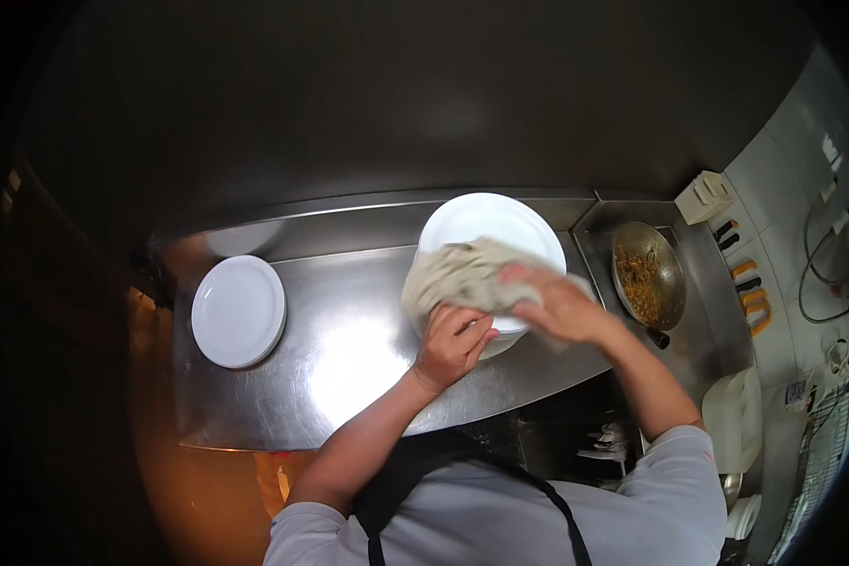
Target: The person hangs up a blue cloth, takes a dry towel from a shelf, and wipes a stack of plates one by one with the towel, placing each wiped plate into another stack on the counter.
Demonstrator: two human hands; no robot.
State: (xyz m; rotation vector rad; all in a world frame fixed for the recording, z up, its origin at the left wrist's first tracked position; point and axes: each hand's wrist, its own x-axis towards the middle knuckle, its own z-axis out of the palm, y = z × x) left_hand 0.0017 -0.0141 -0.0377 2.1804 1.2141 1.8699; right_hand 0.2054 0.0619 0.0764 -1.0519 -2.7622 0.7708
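A light beige cloth (467, 274) lies bunched across the front half of a white plate (486, 219), which rests on a stack on the steel counter. My left hand (455, 347) is closed at the near rim, fingers curled on the cloth's lower edge. Whether it also grips the plate's rim is hidden. My right hand (561, 307) presses on the right part of the cloth, its fingers bent around the fabric and smeared by motion. Much of the plate's surface is covered by the cloth and hands.
Another stack of white plates (239, 311) stands at the counter's left end. To the right, a wok (649, 275) holding browned food sits in a recessed steel section. Knives with yellow and black handles (750, 292) hang along the tiled wall beside a cream-coloured box (704, 197).
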